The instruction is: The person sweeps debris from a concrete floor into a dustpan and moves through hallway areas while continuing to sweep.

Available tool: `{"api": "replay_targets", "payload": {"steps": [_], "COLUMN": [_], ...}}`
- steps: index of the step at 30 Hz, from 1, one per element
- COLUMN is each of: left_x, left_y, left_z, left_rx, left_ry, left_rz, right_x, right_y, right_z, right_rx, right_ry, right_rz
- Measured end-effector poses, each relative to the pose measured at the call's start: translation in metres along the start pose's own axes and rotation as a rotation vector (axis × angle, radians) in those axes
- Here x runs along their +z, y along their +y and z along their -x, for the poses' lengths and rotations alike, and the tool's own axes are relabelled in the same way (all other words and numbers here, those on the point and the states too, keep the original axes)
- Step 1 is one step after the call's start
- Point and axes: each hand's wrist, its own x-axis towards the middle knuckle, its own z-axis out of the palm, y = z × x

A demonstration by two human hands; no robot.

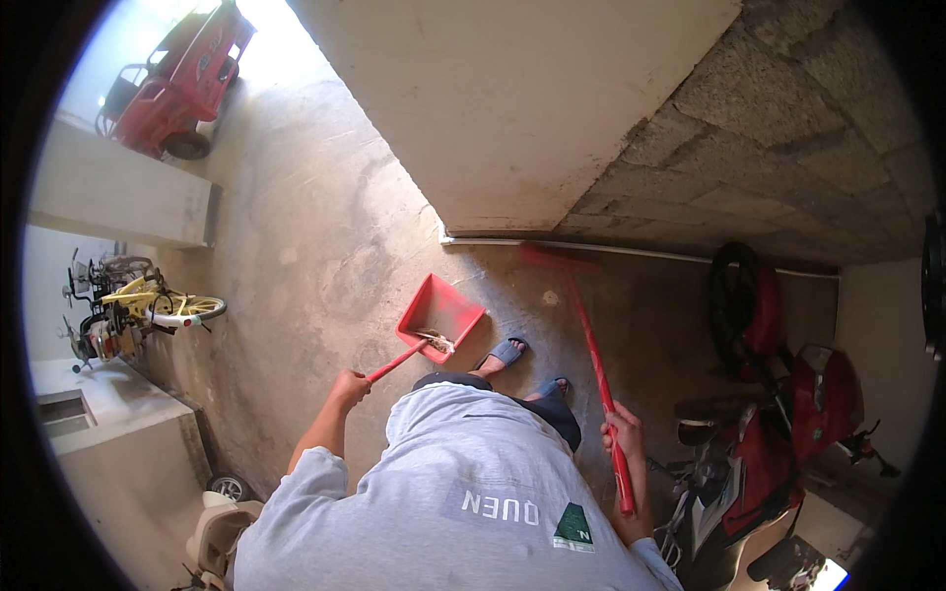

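Note:
My left hand (350, 384) grips the red handle of a red dustpan (440, 315), which sits low over the concrete floor with some dry debris at its inner edge. My right hand (625, 431) holds the long red stick of a broom (589, 345); its blurred red head (557, 258) is near the base of the wall. My feet in dark sandals (505, 353) stand just behind the dustpan.
A red motorbike (788, 414) stands close on my right, by a rough block wall (769, 128). A plastered wall (512, 98) rises ahead. A yellow bicycle (148, 307) and a red vehicle (187, 79) are at the left. A scooter's front (225, 512) is at the lower left.

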Motion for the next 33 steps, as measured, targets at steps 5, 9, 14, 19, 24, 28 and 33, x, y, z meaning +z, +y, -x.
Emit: {"api": "replay_targets", "payload": {"steps": [5, 9, 14, 19, 24, 28, 33], "left_x": [-0.004, 0.001, 0.003, -0.015, -0.018, -0.016, -0.027], "left_y": [0.020, 0.061, 0.048, 0.037, 0.029, -0.004, 0.029], "left_z": [-0.015, -0.016, -0.046, -0.037, -0.049, -0.080, -0.062], "left_rx": [0.053, 0.058, 0.071, 0.123, 0.068, -0.003, 0.161], "left_ry": [0.007, 0.013, 0.047, 0.052, 0.050, 0.061, -0.123], "left_rz": [-0.059, -0.155, -0.279, -0.332, -0.357, -0.328, -0.501], "right_x": [0.015, 0.033, 0.064, 0.079, 0.058, 0.065, 0.057], "right_y": [0.004, 0.020, 0.056, 0.095, 0.113, 0.097, 0.076], "right_z": [-0.023, -0.034, -0.012, 0.036, 0.046, 0.073, 0.100], "right_rx": [-0.015, -0.043, 0.008, -0.191, -0.089, -0.116, -0.006], "right_ry": [0.085, 0.087, 0.020, -0.128, -0.290, -0.184, -0.043], "right_rz": [-0.004, 0.039, 0.066, 0.632, 0.261, 0.233, 0.057]}}
